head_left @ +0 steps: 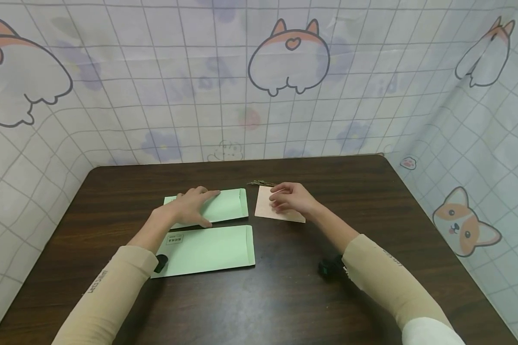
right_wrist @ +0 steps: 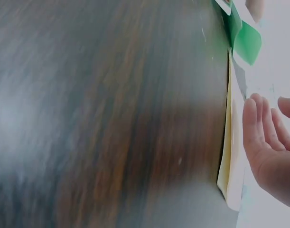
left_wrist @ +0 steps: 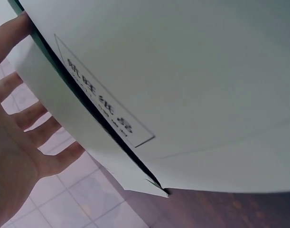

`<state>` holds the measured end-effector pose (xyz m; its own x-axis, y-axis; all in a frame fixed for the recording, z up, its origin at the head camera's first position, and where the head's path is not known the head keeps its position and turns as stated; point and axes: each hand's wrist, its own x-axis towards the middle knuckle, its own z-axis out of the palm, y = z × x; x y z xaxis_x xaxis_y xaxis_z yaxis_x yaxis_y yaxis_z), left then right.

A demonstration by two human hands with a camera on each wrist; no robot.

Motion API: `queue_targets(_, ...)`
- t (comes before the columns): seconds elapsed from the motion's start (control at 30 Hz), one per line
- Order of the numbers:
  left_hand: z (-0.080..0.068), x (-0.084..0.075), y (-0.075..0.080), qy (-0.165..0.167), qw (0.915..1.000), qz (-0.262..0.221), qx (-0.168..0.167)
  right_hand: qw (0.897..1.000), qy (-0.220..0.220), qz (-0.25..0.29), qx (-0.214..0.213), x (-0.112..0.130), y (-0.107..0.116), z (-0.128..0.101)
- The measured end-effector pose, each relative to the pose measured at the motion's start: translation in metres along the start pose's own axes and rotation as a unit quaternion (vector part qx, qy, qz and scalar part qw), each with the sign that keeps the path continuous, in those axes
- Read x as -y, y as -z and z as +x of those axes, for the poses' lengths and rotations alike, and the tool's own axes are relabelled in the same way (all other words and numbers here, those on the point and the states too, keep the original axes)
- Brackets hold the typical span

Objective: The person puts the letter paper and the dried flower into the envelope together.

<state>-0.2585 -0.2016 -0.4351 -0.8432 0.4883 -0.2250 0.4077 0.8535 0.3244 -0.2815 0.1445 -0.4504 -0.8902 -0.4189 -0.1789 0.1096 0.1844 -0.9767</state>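
Two pale green envelopes lie one behind the other on the left half of the table. My left hand (head_left: 190, 207) rests with spread fingers on the far green envelope (head_left: 229, 203). The near green envelope (head_left: 211, 251) has a small printed box, legible as characters on the envelope (left_wrist: 197, 95) in the left wrist view. To their right lies a cream-pink paper piece (head_left: 265, 207), perhaps an envelope. Over it hovers my right hand (head_left: 292, 197), fingers loosely bent; the right wrist view shows the hand (right_wrist: 273, 152) holding nothing, just above the paper's edge (right_wrist: 236, 156).
A thin dried sprig (head_left: 260, 183) lies behind the cream-pink paper. The dark wooden table (head_left: 259, 306) meets a white grid-patterned cloth (head_left: 224, 120) with cartoon prints at the back and sides. Dark wrist devices (head_left: 330, 267) sit under the forearms.
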Motion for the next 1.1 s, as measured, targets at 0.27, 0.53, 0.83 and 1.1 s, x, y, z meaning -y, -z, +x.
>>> queue_targets(0.27,-0.002,-0.002,0.001,-0.001,1.0,-0.002,0.0,1.0,-0.012,-0.019,-0.018,-0.004,0.02,-0.009)
queue_targets(0.53,-0.001,-0.001,0.001,-0.003,1.0,0.001,-0.001,0.996,-0.019,-0.065,-0.051,-0.008,0.036,-0.016)
queue_targets(0.83,-0.001,0.0,0.0,-0.004,1.0,-0.001,-0.005,0.989,-0.025,-0.105,-0.096,-0.011,0.048,-0.021)
queue_targets(1.1,-0.001,-0.001,0.0,-0.001,1.0,-0.004,-0.006,0.983,-0.043,-0.132,-0.122,-0.014,0.058,-0.022)
